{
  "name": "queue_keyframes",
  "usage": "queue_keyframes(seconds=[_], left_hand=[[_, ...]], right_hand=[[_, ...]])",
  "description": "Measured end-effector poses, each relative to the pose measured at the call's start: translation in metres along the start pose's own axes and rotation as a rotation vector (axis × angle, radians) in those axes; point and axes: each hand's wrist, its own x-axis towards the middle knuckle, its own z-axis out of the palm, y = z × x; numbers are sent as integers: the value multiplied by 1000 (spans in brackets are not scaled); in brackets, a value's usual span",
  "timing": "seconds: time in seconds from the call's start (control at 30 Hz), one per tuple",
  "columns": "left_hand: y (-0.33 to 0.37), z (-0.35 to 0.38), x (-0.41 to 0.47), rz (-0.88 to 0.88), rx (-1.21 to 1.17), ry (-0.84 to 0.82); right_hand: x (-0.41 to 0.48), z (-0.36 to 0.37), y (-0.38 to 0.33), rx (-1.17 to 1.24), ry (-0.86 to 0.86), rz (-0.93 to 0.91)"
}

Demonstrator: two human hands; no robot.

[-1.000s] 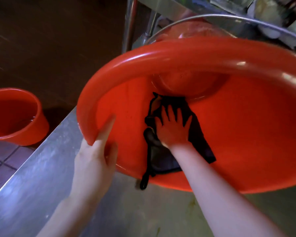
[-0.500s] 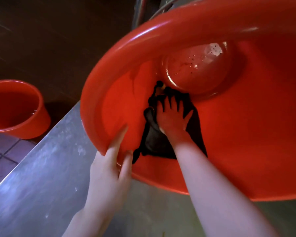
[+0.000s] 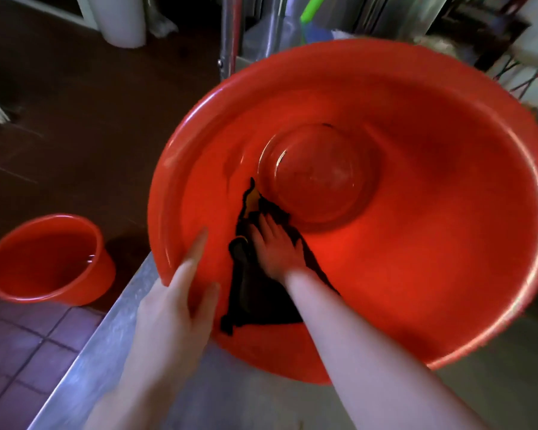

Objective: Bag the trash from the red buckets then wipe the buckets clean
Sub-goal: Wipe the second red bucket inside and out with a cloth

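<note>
A big red bucket (image 3: pixel 448 231) lies tilted on a steel table (image 3: pixel 112 346), its opening facing me. My left hand (image 3: pixel 171 311) holds the near-left rim, with one finger and the thumb lying inside the wall. Inside, my right hand (image 3: pixel 277 249) presses a black cloth (image 3: pixel 255 302) flat against the lower-left wall, just below the round bottom. The cloth hangs down to the rim. A smaller second red bucket (image 3: pixel 44 259) stands upright on the floor at the left, with a little water showing inside.
The table's left edge runs diagonally beside the tiled floor (image 3: pixel 16 367). Metal legs and posts (image 3: pixel 230 35) rise behind the big bucket. A white cylinder (image 3: pixel 121 20) stands on the dark floor at the back. Cluttered shelving fills the far right.
The big bucket's opening has swung further into view, its whole rim showing. My right hand and the cloth have slid down the wall, away from the bottom. My left hand stays on the rim.
</note>
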Motion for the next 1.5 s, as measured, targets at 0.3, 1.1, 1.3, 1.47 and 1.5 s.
queue_keyframes(seconds=[0.3, 1.1, 1.3, 1.47, 1.5], left_hand=[[60, -43, 60, 270, 189, -73], [124, -77, 148, 370, 505, -11], [111, -79, 155, 337, 538, 44], [101, -81, 163, 303, 529, 65], [100, -82, 164, 300, 525, 70]], right_hand=[[-46, -30, -61, 842, 179, -103], [18, -162, -4, -289, 273, -136], [48, -108, 5, -472, 50, -230], [41, -38, 0, -597, 26, -358], [41, -33, -1, -633, 72, -395]])
